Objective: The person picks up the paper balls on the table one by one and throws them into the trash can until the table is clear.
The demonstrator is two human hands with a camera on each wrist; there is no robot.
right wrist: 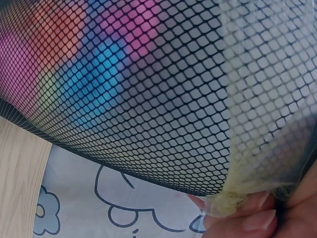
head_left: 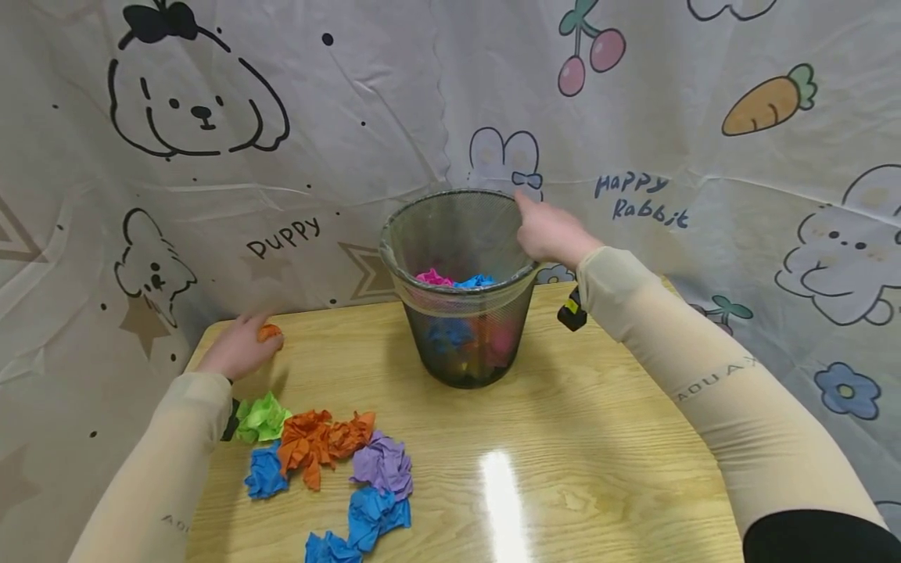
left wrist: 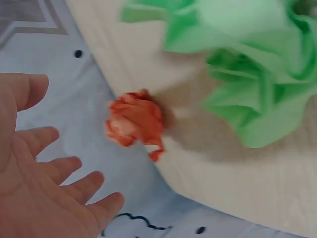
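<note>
Reaching toward the far left corner of the worktop (head_left: pixel 605 438), the left hand (head_left: pixel 242 346) is holding its fingers loosely spread beside an orange paper ball (head_left: pixel 270 332), which is lying near the edge; the left wrist view is showing a gap between them. A crumpled green paper (head_left: pixel 263 418) is lying beside the left wrist. Nearer the person, a blue crumple (head_left: pixel 266 472), two orange crumples (head_left: pixel 307 442), a purple crumple (head_left: pixel 383 463) and further blue crumples (head_left: pixel 371 516) are forming a curved row. A black mesh bin (head_left: pixel 461 371) is standing toward the back, with pink and blue papers (head_left: pixel 475 281) showing inside its clear liner (head_left: pixel 450 234). The right hand (head_left: pixel 556 234) is gripping its rim, fingers curling at the liner's knot. Light is glaring off the wood-grained surface, and a pale cloth (head_left: pixel 394 78) printed with puppies, rabbits and a carrot is hanging behind.
</note>
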